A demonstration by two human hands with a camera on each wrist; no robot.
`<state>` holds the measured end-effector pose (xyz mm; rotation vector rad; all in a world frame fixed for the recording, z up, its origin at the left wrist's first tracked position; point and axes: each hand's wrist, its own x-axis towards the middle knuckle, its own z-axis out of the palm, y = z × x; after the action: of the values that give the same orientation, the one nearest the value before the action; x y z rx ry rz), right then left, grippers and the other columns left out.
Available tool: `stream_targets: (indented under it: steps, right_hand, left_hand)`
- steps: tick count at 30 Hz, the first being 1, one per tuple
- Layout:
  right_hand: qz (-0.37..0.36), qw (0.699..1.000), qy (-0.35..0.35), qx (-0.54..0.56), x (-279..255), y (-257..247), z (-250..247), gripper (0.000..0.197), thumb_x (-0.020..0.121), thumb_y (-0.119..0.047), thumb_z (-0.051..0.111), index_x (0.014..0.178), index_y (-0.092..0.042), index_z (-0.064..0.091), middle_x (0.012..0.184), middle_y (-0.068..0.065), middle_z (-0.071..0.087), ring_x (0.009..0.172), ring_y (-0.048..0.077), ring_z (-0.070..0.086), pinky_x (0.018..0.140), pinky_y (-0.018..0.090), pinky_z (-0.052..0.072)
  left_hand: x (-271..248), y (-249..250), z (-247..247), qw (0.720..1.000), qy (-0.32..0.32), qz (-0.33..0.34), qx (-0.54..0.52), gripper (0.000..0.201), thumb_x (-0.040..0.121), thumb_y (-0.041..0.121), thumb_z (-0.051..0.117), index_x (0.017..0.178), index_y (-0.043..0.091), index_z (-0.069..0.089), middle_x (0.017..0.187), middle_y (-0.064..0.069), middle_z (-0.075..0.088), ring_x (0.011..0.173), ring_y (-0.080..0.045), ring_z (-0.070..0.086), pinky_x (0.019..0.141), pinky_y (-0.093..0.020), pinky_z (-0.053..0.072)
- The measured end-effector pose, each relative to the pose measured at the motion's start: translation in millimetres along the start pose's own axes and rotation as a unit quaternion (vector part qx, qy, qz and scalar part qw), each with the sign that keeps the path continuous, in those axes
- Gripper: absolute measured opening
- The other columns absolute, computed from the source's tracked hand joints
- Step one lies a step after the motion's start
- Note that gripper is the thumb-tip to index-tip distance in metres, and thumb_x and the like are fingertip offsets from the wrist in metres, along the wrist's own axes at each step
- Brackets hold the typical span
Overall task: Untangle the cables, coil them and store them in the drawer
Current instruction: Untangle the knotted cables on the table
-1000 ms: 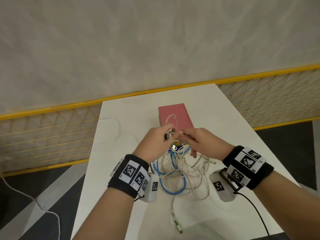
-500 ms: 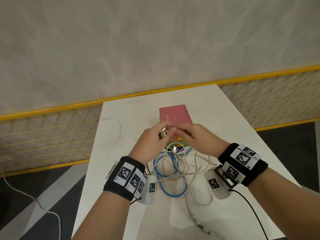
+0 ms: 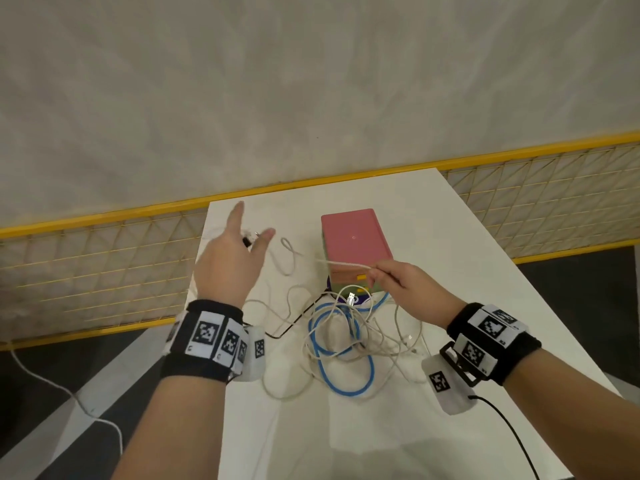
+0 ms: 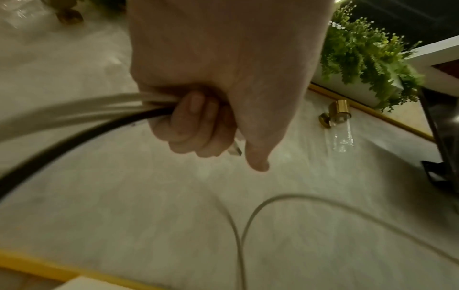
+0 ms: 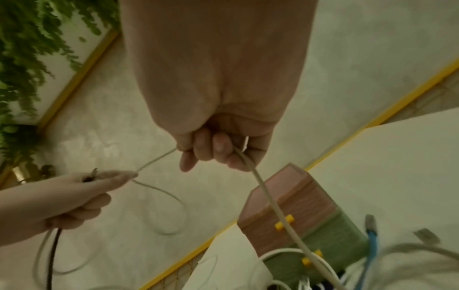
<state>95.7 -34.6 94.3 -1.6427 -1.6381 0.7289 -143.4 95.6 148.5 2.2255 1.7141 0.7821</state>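
A tangle of white cables (image 3: 349, 327) with a blue cable (image 3: 346, 375) lies on the white table (image 3: 450, 237) in front of a small drawer box (image 3: 353, 244), pink on top and green below, with yellow handles. My left hand (image 3: 249, 237) is raised at the far left of the table. Its curled fingers (image 4: 196, 125) grip white cable strands and a black cable (image 4: 62, 137). My right hand (image 3: 375, 271) is in front of the box and pinches one white cable (image 5: 263, 188). That cable runs in a loose loop toward the left hand (image 5: 74, 194).
A yellow mesh fence (image 3: 86, 271) runs behind the table below a grey wall. A white cord (image 3: 52, 386) lies on the dark floor at the left. A black lead (image 3: 502, 420) hangs from my right wrist camera. Green plants (image 4: 367, 53) show in the left wrist view.
Both hands were together over the tangle at the box. The left hand has swung up and to the left with cable ends, drawing a white cable out between the hands.
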Motion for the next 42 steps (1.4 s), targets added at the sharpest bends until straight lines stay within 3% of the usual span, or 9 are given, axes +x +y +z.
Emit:
stream_targets:
  steps: [8,16,20,26,30,33,36,39,42]
  right_hand:
    - [-0.048,0.999,-0.022,0.006,6,-40,0,0.028,0.101,-0.01,0.042,0.077,-0.022,0.051,0.058,-0.034,0.055,0.058,-0.014,0.053,0.057,0.005,0.038]
    - [-0.01,1.0,-0.013,-0.019,0,-6,0,0.025,0.102,-0.024,0.037,0.091,-0.021,0.059,0.081,0.02,0.059,0.073,0.037,0.052,0.067,0.044,0.045]
    - [-0.046,0.999,-0.012,0.001,4,-22,4,0.028,0.102,-0.02,0.039,0.081,-0.033,0.052,0.066,-0.014,0.057,0.06,0.007,0.047,0.059,0.022,0.038]
    - [-0.061,0.985,-0.055,-0.15,17,-16,-1,0.017,0.096,-0.024,0.053,0.09,-0.015,0.066,0.078,-0.001,0.043,0.067,0.01,0.042,0.061,0.019,0.036]
    - [-0.056,0.988,-0.046,-0.14,42,-45,-2,0.04,0.095,-0.014,0.052,0.061,-0.034,0.045,0.056,-0.013,0.045,0.051,0.002,0.04,0.054,0.025,0.03]
    - [-0.079,0.995,-0.008,-0.059,71,-68,0,0.033,0.094,-0.002,0.047,0.111,-0.026,0.062,0.099,-0.006,0.067,0.089,0.006,0.062,0.082,0.028,0.048]
    - [-0.041,0.997,-0.067,-0.024,88,-74,-4,0.067,0.093,0.006,0.038,0.151,-0.021,0.018,0.147,0.005,0.043,0.129,0.014,0.047,0.107,0.024,0.038]
    - [-0.057,0.996,-0.044,-0.049,84,-52,-15,0.055,0.088,0.007,0.046,0.138,-0.015,0.045,0.129,0.004,0.057,0.113,0.012,0.056,0.09,0.006,0.04]
    - [-0.01,0.99,-0.055,-0.133,63,-15,-24,0.016,0.089,-0.005,0.058,0.102,-0.008,0.066,0.1,0.003,0.069,0.09,0.017,0.065,0.077,0.017,0.049]
  left_hand:
    - [-41,47,38,0.938,-0.238,0.15,-0.204,0.025,0.093,0.046,0.057,0.11,0.03,0.065,0.055,0.01,0.044,0.045,-0.002,0.039,0.05,-0.016,0.031]
    - [-15,26,15,0.967,-0.023,0.099,-0.233,0.015,0.093,0.039,0.059,0.098,0.025,0.064,0.065,0.003,0.055,0.049,-0.003,0.043,0.049,-0.016,0.034]
    - [-29,36,22,0.953,-0.192,0.161,-0.173,0.02,0.092,0.046,0.059,0.105,0.032,0.064,0.069,0.008,0.06,0.049,-0.003,0.044,0.054,-0.025,0.04]
    - [-31,22,26,0.971,-0.134,0.166,-0.107,0.026,0.09,0.05,0.059,0.087,0.024,0.061,0.053,0.006,0.048,0.051,-0.012,0.046,0.057,-0.034,0.046]
    - [-33,11,17,0.982,-0.069,0.143,-0.099,0.024,0.091,0.047,0.059,0.095,0.024,0.062,0.05,0.007,0.047,0.049,-0.012,0.047,0.054,-0.034,0.046]
    - [-30,2,9,0.982,-0.02,0.1,-0.16,0.033,0.093,0.041,0.06,0.124,0.033,0.052,0.052,0.007,0.044,0.049,-0.013,0.044,0.053,-0.033,0.042]
    - [-32,-2,4,0.975,-0.032,0.096,-0.199,0.038,0.093,0.041,0.06,0.128,0.04,0.047,0.055,0.007,0.045,0.05,-0.007,0.046,0.052,-0.027,0.039]
    - [-36,-6,11,0.97,-0.075,0.092,-0.213,0.021,0.091,0.047,0.059,0.109,0.041,0.051,0.065,0.006,0.052,0.053,-0.005,0.047,0.058,-0.029,0.045]
    - [-41,-8,26,0.964,-0.118,0.103,-0.214,0.014,0.093,0.047,0.056,0.097,0.036,0.049,0.063,0.009,0.049,0.054,-0.005,0.046,0.058,-0.028,0.043]
